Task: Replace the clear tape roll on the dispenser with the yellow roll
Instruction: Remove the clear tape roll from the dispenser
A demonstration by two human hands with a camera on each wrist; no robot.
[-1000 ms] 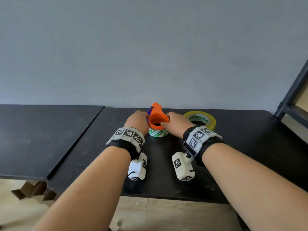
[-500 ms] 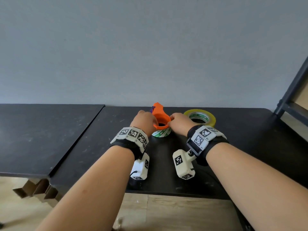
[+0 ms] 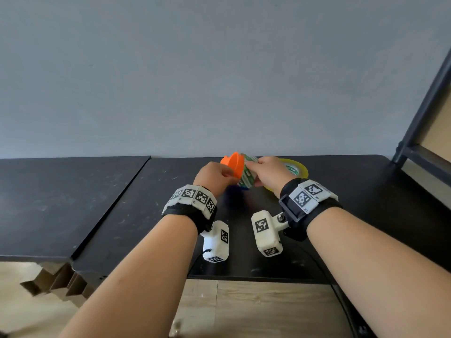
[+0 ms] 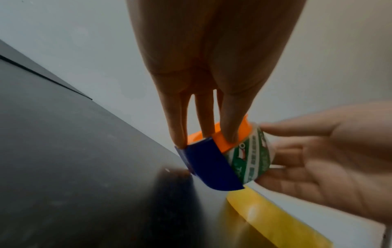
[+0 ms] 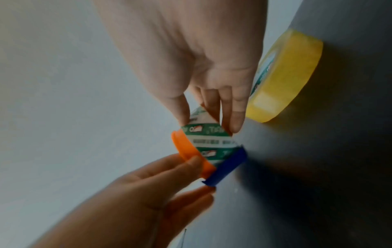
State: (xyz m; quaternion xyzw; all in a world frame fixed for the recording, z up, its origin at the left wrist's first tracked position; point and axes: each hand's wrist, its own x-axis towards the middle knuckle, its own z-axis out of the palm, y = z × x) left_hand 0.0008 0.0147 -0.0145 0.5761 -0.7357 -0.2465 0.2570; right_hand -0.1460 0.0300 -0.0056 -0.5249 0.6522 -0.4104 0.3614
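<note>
Near the back edge of the black table (image 3: 353,215), against the grey wall (image 3: 219,81), the orange dispenser (image 3: 233,164) is held lifted and tilted, gripped by the left hand (image 3: 213,175). The clear tape roll (image 3: 247,174) on its core is pinched by the right hand (image 3: 269,172). The yellow roll (image 3: 299,168) lies flat just behind. A second table (image 3: 61,203) adjoins at left.

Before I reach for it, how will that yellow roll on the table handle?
The yellow roll lies flat on the table, so it probably won't roll until stood on edge. It looks rigid and light; its glossy side may be slippery.
</note>
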